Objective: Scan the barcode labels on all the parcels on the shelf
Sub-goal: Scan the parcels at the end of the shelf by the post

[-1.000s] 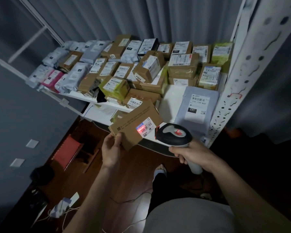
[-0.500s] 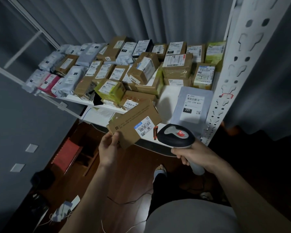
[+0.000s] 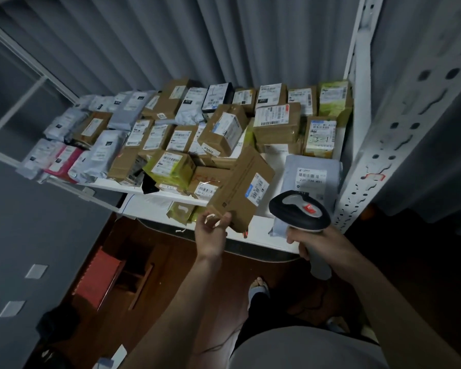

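Note:
My left hand point(image 3: 212, 230) pinches the near corner of a flat brown cardboard parcel point(image 3: 240, 189), held tilted over the front of the white shelf point(image 3: 261, 230), its barcode label facing up. My right hand point(image 3: 316, 242) grips the handle of a black and grey barcode scanner point(image 3: 300, 211), whose head sits just right of the parcel. No red light shows on the label. A grey mailer bag point(image 3: 310, 177) with a white label lies on the shelf behind the scanner. Several labelled boxes and bags point(image 3: 224, 129) crowd the rest of the shelf.
A white perforated shelf upright point(image 3: 375, 145) stands at the right. Grey curtains hang behind. Below the shelf lie a dark wood floor, a red box point(image 3: 99, 278) and loose cables. My foot in a sandal point(image 3: 258, 288) shows under the shelf edge.
The red scan light on the parcel's label went out. My left hand has swung the parcel up and forward over the shelf. The scanner has stayed close by.

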